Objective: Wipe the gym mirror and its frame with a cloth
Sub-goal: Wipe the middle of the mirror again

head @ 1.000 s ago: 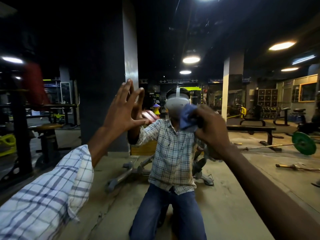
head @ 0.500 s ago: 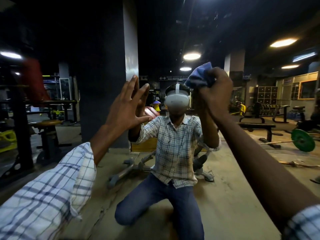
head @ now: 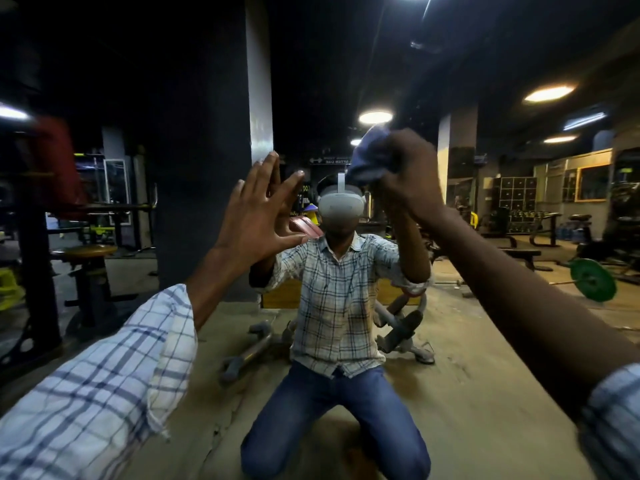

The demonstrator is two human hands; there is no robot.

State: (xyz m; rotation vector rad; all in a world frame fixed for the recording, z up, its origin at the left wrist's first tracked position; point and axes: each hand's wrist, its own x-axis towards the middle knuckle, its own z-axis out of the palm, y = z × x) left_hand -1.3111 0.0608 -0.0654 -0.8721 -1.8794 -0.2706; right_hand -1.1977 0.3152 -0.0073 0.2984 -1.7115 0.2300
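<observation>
The gym mirror (head: 485, 358) fills the whole view and reflects a kneeling person in a checked shirt and jeans. My left hand (head: 254, 216) lies flat against the glass with fingers spread, meeting its own reflection. My right hand (head: 407, 174) grips a bunched blue cloth (head: 369, 157) and holds it against the glass up near the reflected headset. The mirror's frame is not visible.
Everything else is reflection: a dark pillar (head: 258, 77) behind the left hand, a bench (head: 519, 252) and a barbell with a green plate (head: 593, 279) at right, a stool (head: 85, 252) at left, and a concrete floor (head: 485, 393).
My right hand swept the cloth up the glass from chest height to head height, then shifted slightly. My left hand stayed pressed on the mirror.
</observation>
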